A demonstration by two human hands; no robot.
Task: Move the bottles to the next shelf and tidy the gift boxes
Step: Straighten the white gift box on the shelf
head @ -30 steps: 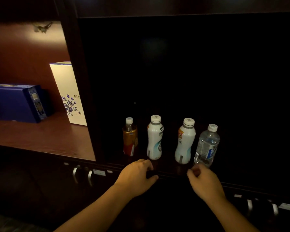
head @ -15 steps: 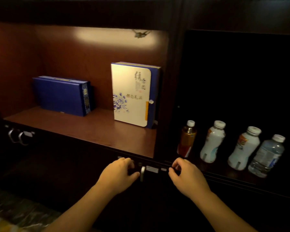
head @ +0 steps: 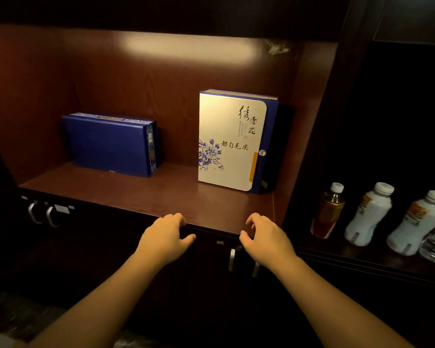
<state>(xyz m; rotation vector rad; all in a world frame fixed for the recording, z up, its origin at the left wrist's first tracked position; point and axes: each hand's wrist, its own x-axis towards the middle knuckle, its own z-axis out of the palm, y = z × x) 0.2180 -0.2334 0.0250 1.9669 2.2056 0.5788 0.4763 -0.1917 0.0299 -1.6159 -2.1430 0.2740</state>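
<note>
View and both hands have shifted left off the bottles [head: 369, 214], which stand untouched in the dark right shelf; left hand [head: 164, 238] and right hand [head: 265, 237], loosely curled and holding nothing, now hover at the lit shelf's [head: 136, 197] near edge before the blue box [head: 110, 144] and white box [head: 230, 141], so box tidying likely comes first.

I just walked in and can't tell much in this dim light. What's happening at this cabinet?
A person stands at a dark wooden cabinet with both hands empty. The left hand and right hand hover, fingers loosely curled, at the front edge of the lit shelf. On it stand a blue gift box and a cream gift box, well apart. Four bottles stand untouched in the darker compartment to the right.
</note>
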